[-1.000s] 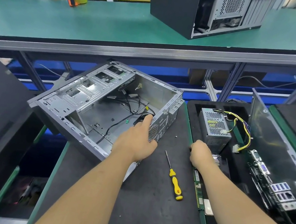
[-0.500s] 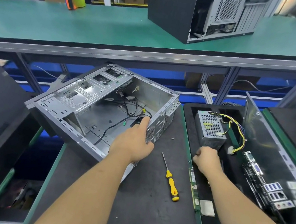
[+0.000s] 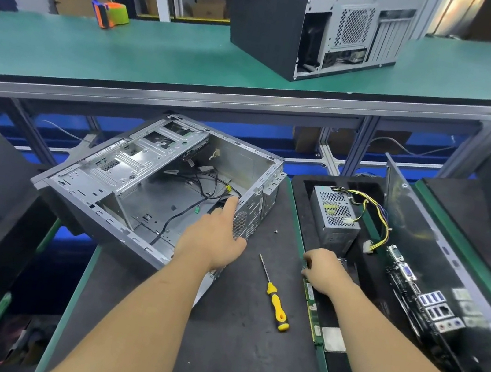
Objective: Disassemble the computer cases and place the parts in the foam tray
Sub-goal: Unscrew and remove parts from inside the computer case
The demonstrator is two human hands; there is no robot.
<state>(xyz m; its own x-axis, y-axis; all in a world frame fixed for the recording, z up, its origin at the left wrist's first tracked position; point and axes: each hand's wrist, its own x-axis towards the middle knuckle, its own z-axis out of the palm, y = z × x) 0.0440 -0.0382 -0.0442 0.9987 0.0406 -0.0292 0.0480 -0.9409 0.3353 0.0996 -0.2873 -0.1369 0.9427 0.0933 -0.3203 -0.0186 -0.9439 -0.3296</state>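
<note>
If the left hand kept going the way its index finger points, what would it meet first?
Probably the black cables on the open case's floor; the left hand points up and into the case, though depth is unclear.

Bright, even light falls from overhead, so shadows stay soft and short, with only a faint one under the yellow screwdriver (image 3: pixel 276 300) on the dark bench (image 3: pixel 229 360). The bare metal inside the open computer case (image 3: pixel 148 183) shines pale, and a washed-out glare burns at the top right corner. The wide lens bows the green shelf (image 3: pixel 130 52) and the frame rails, stretches both forearms at the bottom edge, and smears the right side and the far background into blur, while the middle is sharp.
</note>
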